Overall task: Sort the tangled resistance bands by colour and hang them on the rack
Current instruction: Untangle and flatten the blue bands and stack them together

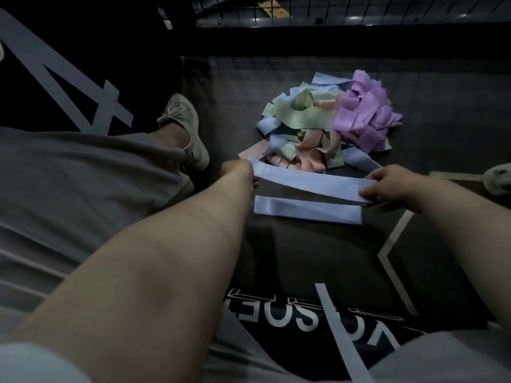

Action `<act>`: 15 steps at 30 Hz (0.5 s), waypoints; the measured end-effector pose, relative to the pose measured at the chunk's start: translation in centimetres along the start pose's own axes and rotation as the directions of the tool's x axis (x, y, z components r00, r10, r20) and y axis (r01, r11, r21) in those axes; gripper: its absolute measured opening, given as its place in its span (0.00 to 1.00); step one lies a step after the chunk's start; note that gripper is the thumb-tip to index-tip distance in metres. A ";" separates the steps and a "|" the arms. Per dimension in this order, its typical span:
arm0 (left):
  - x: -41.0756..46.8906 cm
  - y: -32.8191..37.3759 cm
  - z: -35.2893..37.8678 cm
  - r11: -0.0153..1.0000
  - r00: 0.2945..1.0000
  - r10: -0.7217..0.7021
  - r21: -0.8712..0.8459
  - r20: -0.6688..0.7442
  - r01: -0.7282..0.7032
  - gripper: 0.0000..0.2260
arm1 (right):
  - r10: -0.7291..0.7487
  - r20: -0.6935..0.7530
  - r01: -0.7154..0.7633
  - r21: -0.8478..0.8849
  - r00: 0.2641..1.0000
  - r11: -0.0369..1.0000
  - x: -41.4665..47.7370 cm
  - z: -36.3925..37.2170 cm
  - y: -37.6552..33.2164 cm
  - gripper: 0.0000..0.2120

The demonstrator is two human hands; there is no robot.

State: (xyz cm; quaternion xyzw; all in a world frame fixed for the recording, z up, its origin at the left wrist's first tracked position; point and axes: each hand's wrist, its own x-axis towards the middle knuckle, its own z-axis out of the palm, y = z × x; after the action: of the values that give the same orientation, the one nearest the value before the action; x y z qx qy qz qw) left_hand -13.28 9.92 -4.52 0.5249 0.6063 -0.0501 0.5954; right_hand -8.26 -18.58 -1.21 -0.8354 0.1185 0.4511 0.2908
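A tangled pile of resistance bands [318, 125] lies on the dark floor mat, with green, peach, pale blue and purple loops mixed together. The purple ones bunch at the pile's right side. In front of the pile a pale blue band [307, 181] is stretched flat between my hands. My left hand [239, 172] pinches its left end and my right hand [387, 186] pinches its right end. Just below it a second pale blue band [307, 210] lies flat on the mat. No rack is in view.
My left foot in a light shoe [185, 128] rests on the mat left of the pile. A wire mesh panel [304, 9] runs along the far edge. White lines [392, 239] and printed lettering mark the mat. Another shoe [497, 179] shows at right.
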 end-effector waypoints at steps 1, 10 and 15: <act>0.2 -1.0 0.1 0.999 0.999 -0.041 0.005 0.008 0.041 0.06 | 0.024 -0.050 -0.023 0.018 0.998 1.000 0.6 0.3 0.2 0.11; 3.9 -7.5 1.0 0.964 0.985 -0.154 0.205 -0.080 0.167 0.14 | 0.184 -0.255 -0.179 0.045 0.949 0.983 5.6 4.3 3.4 0.09; 5.6 -9.0 0.0 0.892 0.996 -0.083 0.445 -0.013 0.080 0.14 | 0.184 -0.246 -0.168 0.082 0.952 0.982 7.4 6.3 6.0 0.07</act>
State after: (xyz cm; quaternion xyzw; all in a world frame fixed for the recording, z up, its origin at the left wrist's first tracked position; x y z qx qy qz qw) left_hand -18.07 9.14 -13.93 0.6211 0.5984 -0.2140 0.4587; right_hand -11.16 -19.13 -12.23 -0.8630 0.2419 0.3615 0.2570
